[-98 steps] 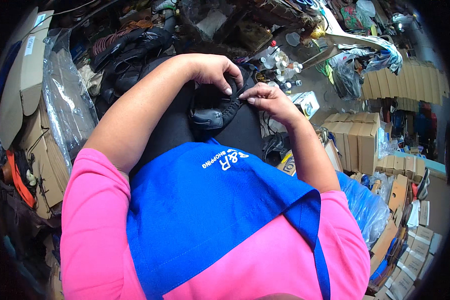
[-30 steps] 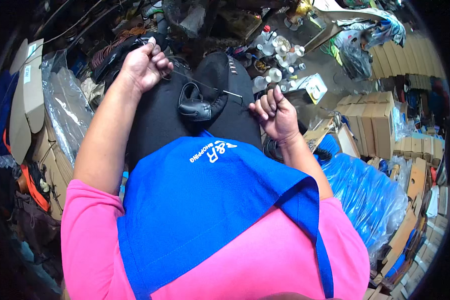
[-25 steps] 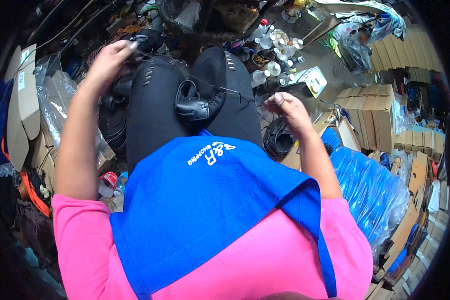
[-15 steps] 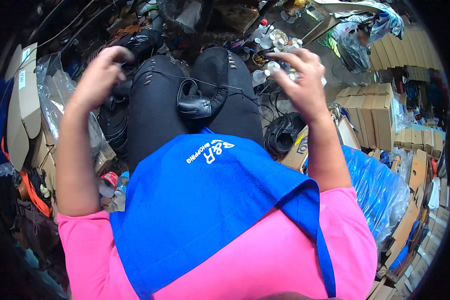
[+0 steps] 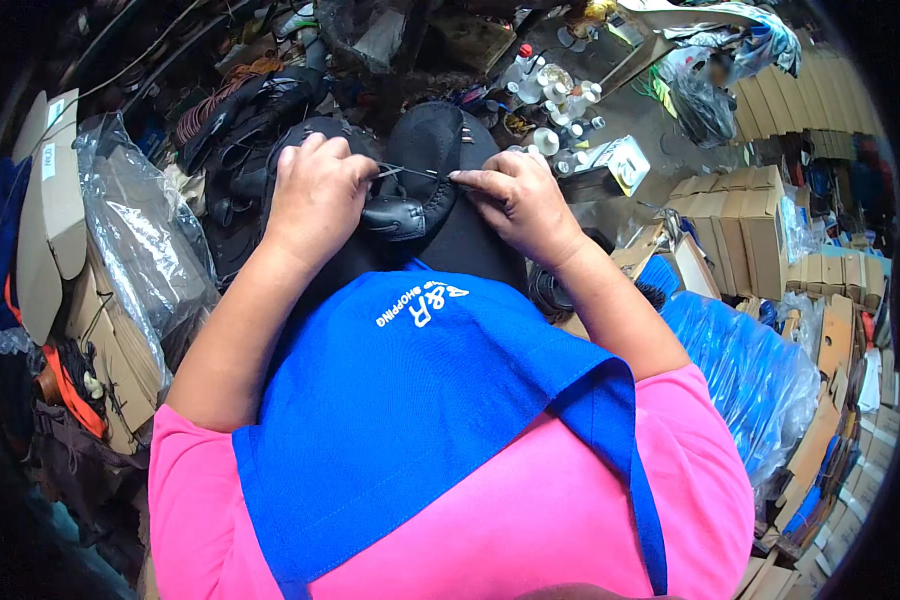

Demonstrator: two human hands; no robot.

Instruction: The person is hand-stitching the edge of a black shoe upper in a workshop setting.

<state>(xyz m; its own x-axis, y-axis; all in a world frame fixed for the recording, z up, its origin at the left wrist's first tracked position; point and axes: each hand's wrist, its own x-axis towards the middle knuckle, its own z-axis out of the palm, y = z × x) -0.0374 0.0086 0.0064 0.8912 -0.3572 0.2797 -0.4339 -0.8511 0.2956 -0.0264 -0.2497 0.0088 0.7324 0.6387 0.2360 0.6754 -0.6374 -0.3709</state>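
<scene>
- A blue apron (image 5: 430, 400) covers the person's front, forearms angling inward over dark-clad knees.
- On the lap, between both hands, lies a black shoe (image 5: 420, 148); puckered seaming marks one edge, apparently part-worked, though what remains is unclear.
- The left hand (image 5: 318, 195), knuckles up, curls nearly closed, seemingly pinching a slender strand (image 5: 398, 168).
- The right hand (image 5: 523, 205), half-curled, extends its index finger toward the seam; its grip cannot be told.

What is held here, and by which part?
The left hand pinches a thin strand or tool, kind unclear, by its visible left end. The right hand has fingertips near the black shoe; whether they grip anything is unclear.
</scene>
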